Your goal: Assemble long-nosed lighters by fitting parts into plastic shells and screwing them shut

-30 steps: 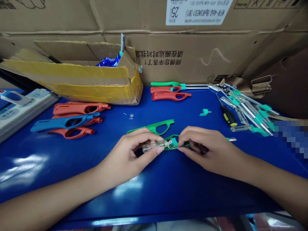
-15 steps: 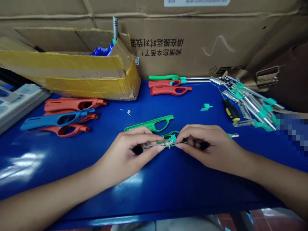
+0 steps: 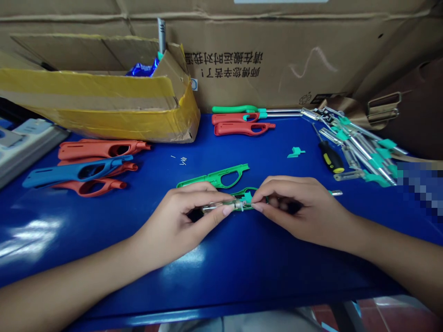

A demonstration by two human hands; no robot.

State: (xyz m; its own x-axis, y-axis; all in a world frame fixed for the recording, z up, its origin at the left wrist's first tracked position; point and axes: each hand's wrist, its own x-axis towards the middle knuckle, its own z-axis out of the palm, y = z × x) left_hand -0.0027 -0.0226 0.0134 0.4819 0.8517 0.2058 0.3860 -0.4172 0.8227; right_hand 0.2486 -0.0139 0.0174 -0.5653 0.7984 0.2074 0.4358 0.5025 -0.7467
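Note:
Between thumb and fingers, my left hand [image 3: 188, 219] pinches a clear lighter fuel tank [image 3: 218, 206] lying level. Close on its right, my right hand [image 3: 299, 207] is closed in a pinch at the tank's valve end, beside a teal trigger piece [image 3: 247, 198]; what its fingertips hold is too small to make out. Beneath the hands is a green lighter shell half [image 3: 249, 190], largely covered by them. Another green shell half [image 3: 226, 177] lies just behind, hollow side up. A metal tube tip [image 3: 335, 192] shows past my right hand.
Orange and blue shells [image 3: 72, 173] lie left, below a taped carton [image 3: 138, 124]. Red shells [image 3: 242, 129] lie at the back. On the right are a screwdriver [image 3: 330, 157], a pile of metal lighter tubes [image 3: 363, 152] and a loose teal piece [image 3: 296, 152]. Tiny white pins [image 3: 183, 161] lie mid-table.
The view has shifted slightly. Both hands keep nearly the same pose, with the tank still in my left hand and the right fingertips still at its valve end.

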